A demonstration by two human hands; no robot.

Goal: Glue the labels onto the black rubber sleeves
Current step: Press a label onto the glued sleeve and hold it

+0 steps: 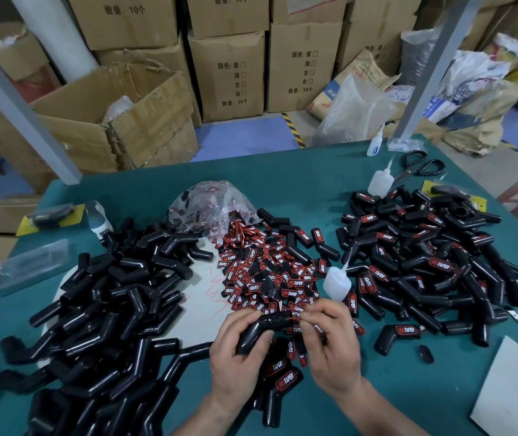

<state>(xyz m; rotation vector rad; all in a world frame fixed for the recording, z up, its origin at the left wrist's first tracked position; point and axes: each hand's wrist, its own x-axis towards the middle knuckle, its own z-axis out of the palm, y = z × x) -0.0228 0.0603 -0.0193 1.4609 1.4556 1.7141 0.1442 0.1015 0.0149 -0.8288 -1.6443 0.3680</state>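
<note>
Two hands meet low in the middle of our view, over the green table [298, 180]. Our left hand [235, 354] has its fingers and thumb curled round the lower leg of a bent black rubber sleeve [264, 328], holding it over a few labelled sleeves [286, 377] that lie between our wrists. Our right hand [330, 344] is curled as well, its thumb and fingertips pinching a red-and-black label [296, 315] at the sleeve's upper end; we cannot tell whether the label lies flat on the rubber. Just beyond the right hand a small translucent glue bottle [337, 283] stands on the table, its thin nozzle pointing up and away from us. Behind it, a heap of loose labels [267, 272] printed TAPER spills from a crumpled clear plastic bag [210, 206] toward our hands. On our left lies a big pile of bare sleeves [109, 303], partly on a white sheet [201, 297] marked with red scribble; on our right lies a pile of finished sleeves [424, 262], each showing a red label. A second bottle [380, 180] stands at the far edge of that pile, near black-handled scissors [421, 166], and a third bottle [375, 141] stands by the table's back edge. Cardboard boxes [226, 73] are stacked on the floor beyond the table.
</note>
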